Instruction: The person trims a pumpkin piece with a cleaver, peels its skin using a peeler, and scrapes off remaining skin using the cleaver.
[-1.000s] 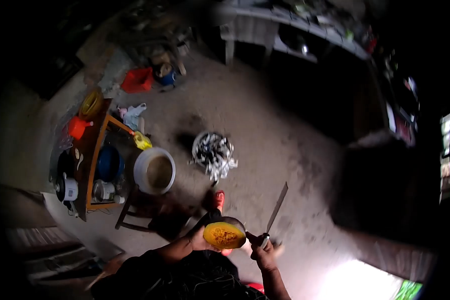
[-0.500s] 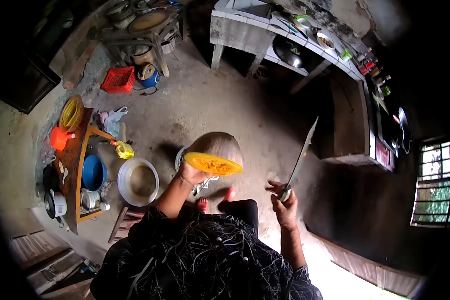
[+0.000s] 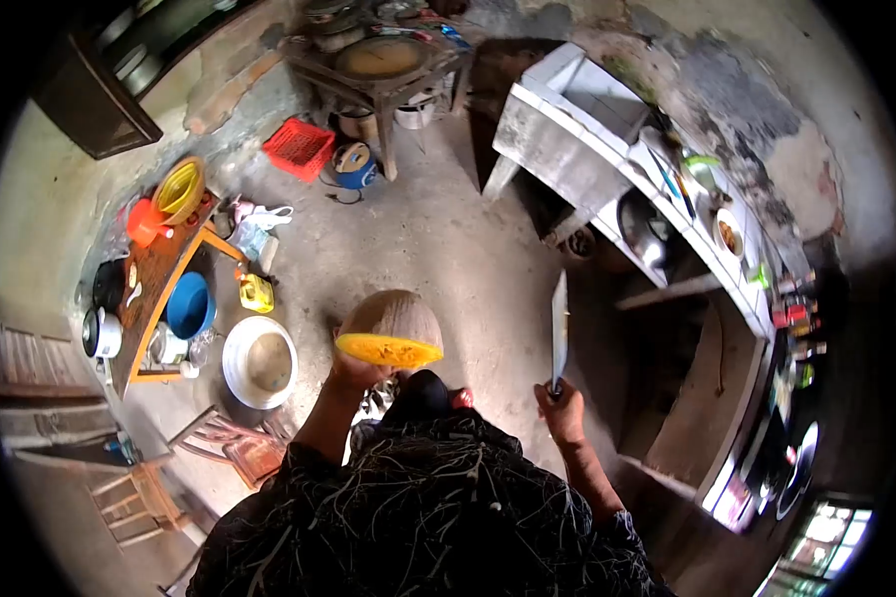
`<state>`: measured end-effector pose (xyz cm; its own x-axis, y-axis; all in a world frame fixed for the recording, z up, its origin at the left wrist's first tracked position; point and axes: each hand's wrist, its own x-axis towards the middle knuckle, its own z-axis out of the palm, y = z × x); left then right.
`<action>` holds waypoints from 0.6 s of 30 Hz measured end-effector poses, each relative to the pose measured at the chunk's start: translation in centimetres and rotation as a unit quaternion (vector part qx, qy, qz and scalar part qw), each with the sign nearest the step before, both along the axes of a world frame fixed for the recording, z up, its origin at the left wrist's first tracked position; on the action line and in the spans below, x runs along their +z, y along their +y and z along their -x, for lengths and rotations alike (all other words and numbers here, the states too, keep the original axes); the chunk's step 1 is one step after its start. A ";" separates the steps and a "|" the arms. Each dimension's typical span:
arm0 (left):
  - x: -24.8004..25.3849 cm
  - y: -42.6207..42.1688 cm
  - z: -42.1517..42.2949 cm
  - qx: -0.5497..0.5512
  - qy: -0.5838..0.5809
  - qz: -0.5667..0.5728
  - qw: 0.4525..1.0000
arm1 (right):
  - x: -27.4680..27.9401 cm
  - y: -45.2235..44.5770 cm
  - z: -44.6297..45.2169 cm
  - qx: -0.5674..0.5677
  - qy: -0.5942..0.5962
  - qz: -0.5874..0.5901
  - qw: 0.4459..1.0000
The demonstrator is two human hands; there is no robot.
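A cut pumpkin [image 3: 398, 316] rests on my left hand [image 3: 356, 370], its orange cut face turned toward me and its brownish rind facing away. My left fingers are mostly hidden beneath it. My right hand [image 3: 564, 410] is closed around the handle of a long knife [image 3: 560, 323], with the blade pointing up and away from me. Hand and knife are well to the right of the pumpkin, not touching it.
A pale basin [image 3: 231, 363] stands on the floor to the left, near a wooden chair [image 3: 244, 448] and a yellow bottle [image 3: 256, 293]. Further left is a low wooden table [image 3: 161, 264]. A tiled counter [image 3: 657, 184] runs along the right. A red basket [image 3: 299, 147] lies ahead.
The view has swung to the right. The pumpkin now shows more rind behind its cut face. The knife has turned from slanting right to nearly straight ahead.
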<state>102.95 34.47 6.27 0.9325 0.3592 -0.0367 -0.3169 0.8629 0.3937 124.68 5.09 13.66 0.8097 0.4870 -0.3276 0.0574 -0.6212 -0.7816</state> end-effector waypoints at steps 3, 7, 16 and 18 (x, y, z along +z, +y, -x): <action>0.4 0.7 -1.7 0.074 0.063 -0.133 0.986 | 3.0 7.3 -3.4 0.063 0.119 -0.045 0.990; 2.9 3.1 -5.0 0.000 -0.049 0.066 0.997 | 4.3 16.9 -6.7 0.154 0.194 -0.095 0.964; -1.3 21.3 -14.5 -0.039 0.066 0.039 0.996 | 2.1 39.7 -15.6 0.199 0.210 -0.074 0.954; -1.9 26.2 -16.9 -0.050 0.110 -0.031 0.992 | 1.9 44.3 -17.5 0.195 0.220 -0.069 0.953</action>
<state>119.89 60.65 4.39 0.9352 0.2741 -0.2241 -0.1320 0.8572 0.4978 142.17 49.36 15.58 0.3569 0.7859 -0.5050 -0.0888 -0.5096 -0.8558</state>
